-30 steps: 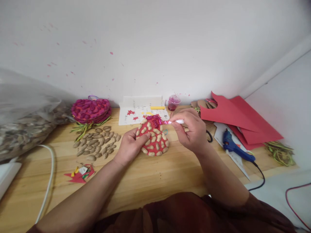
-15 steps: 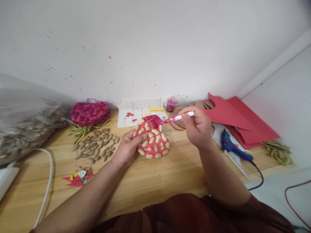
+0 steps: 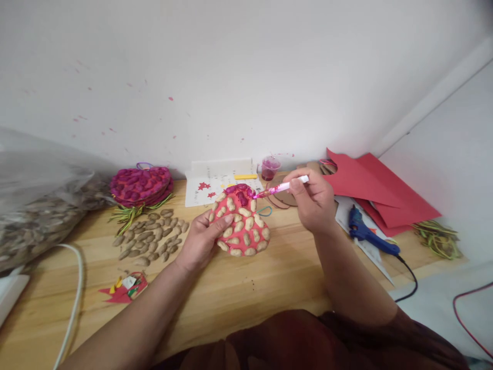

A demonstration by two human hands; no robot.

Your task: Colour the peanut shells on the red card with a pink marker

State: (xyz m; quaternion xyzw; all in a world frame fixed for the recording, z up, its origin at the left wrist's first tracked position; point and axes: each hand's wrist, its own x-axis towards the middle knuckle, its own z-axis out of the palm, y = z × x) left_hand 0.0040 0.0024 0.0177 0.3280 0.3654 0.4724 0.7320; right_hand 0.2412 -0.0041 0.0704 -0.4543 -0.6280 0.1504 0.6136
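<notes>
In my left hand point(image 3: 204, 237) is a red gourd-shaped cutout point(image 3: 231, 241) covered with glued peanuts, tilted up above the table, my thumb over its front edge. Magenta paint coats the peanuts along its upper end; the lower ones are bare tan. A blue cord loop point(image 3: 265, 210) sticks out at its right side. My right hand point(image 3: 314, 200) pinches a white-handled paintbrush point(image 3: 283, 187), its magenta-stained bristles touching the peanuts at the cutout's upper right. Behind, a clear plastic cup point(image 3: 270, 167) holds magenta paint.
Loose peanuts point(image 3: 152, 236) and magenta-painted peanut pieces point(image 3: 140, 185) lie left, beside a bag of peanuts point(image 3: 42, 205) and a white cable point(image 3: 79, 288). Paper scraps point(image 3: 125, 288) lie nearer. At right are red sheets point(image 3: 381, 190) and a blue glue gun point(image 3: 370, 236) with its cord.
The brush stays at the cutout's upper right, with only a slight shift of its tip. Both grips are the same, and the whole view has moved slightly.
</notes>
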